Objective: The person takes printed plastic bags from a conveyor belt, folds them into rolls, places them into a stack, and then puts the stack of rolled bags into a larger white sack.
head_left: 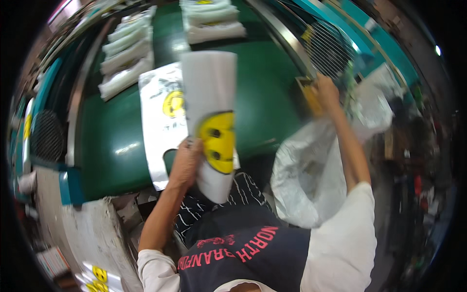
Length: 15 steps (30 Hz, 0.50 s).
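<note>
My left hand (187,163) is closed round a folded white plastic bag bundle (209,82) with a yellow smiley face printed on it. The bundle stands nearly upright over the near edge of the green belt. Beneath and to its left, a flat white plastic bag (158,104) with a cut-out handle lies on the belt, also bearing a yellow smiley. Out at the belt's right edge, my right hand (325,92) has its fingers curled at a blurred yellow piece (311,97). Blur hides whether it grips that piece.
Folded bag bundles lie in two rows, left (127,61) and centre (214,24), on the green belt (262,97). A wire fan guard (328,48) stands beyond my right hand. A large translucent plastic sack (304,170) hangs below my right forearm. Metal rails (279,31) flank the belt.
</note>
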Each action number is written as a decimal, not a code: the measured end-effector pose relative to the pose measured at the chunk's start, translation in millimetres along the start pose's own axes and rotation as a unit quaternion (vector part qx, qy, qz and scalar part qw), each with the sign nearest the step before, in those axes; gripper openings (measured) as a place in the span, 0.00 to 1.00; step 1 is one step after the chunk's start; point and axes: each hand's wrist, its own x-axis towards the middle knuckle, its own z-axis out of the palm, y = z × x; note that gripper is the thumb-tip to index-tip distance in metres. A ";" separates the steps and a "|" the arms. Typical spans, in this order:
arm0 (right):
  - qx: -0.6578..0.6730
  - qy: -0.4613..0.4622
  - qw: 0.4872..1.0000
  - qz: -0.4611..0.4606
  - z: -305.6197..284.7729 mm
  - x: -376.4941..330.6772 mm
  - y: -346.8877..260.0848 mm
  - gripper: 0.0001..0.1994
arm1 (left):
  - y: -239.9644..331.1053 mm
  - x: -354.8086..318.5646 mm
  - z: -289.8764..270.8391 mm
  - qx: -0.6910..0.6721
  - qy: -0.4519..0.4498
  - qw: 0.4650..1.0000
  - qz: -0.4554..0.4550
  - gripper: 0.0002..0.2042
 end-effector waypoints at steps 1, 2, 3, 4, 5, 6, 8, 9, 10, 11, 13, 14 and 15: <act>0.040 -0.002 0.997 -0.071 3.5 -9.8 -32.1 0.07 | 2.7 -1.3 6.7 0.056 0.017 0.998 -0.021 0.17; 0.083 -0.009 0.987 -0.140 8.2 -19.4 -64.4 0.07 | 22.0 -11.1 19.9 0.089 -0.004 0.993 -0.083 0.18; 0.123 -0.003 0.963 -0.240 22.0 -36.8 -84.0 0.06 | 20.3 -8.5 26.7 0.074 -0.065 0.991 -0.091 0.21; 0.198 -0.062 0.942 -0.265 20.2 -51.1 -119.2 0.06 | 12.7 -6.8 30.5 0.076 -0.064 0.991 -0.094 0.23; 0.281 -0.146 0.921 -0.225 6.2 -60.7 -156.0 0.06 | 6.3 -6.9 32.3 0.017 -0.116 0.992 -0.038 0.23; 0.352 -0.232 0.888 -0.185 -11.2 -64.7 -185.7 0.07 | 0.1 -7.3 27.3 0.005 -0.124 0.992 -0.030 0.21; 0.407 -0.227 0.872 -0.150 -27.4 -64.9 -207.0 0.12 | 7.6 -15.3 19.8 -0.009 -0.116 0.992 -0.048 0.19; 0.458 -0.245 0.839 -0.161 -20.1 -59.9 -210.7 0.12 | 15.8 -20.3 12.5 -0.008 -0.127 0.990 -0.057 0.19; 0.604 -0.301 0.737 -0.039 -19.3 -62.9 -221.6 0.11 | 25.2 -27.4 3.8 -0.008 -0.141 0.988 -0.068 0.19; 0.718 -0.344 0.598 0.089 -16.9 -70.7 -233.7 0.11 | 33.2 -33.2 -6.1 -0.005 -0.156 0.984 -0.082 0.19; 0.813 -0.394 0.383 0.189 -20.6 -66.1 -253.8 0.16 | 50.3 -51.3 -36.3 0.089 -0.177 0.980 0.002 0.19; 0.828 -0.414 0.339 0.169 -27.2 -60.3 -261.3 0.22 | 55.2 -61.7 -55.4 0.133 -0.185 0.973 0.039 0.19; 0.838 -0.433 0.296 0.149 -34.1 -54.8 -269.8 0.29 | 59.8 -67.8 -81.2 0.179 -0.191 0.961 0.094 0.18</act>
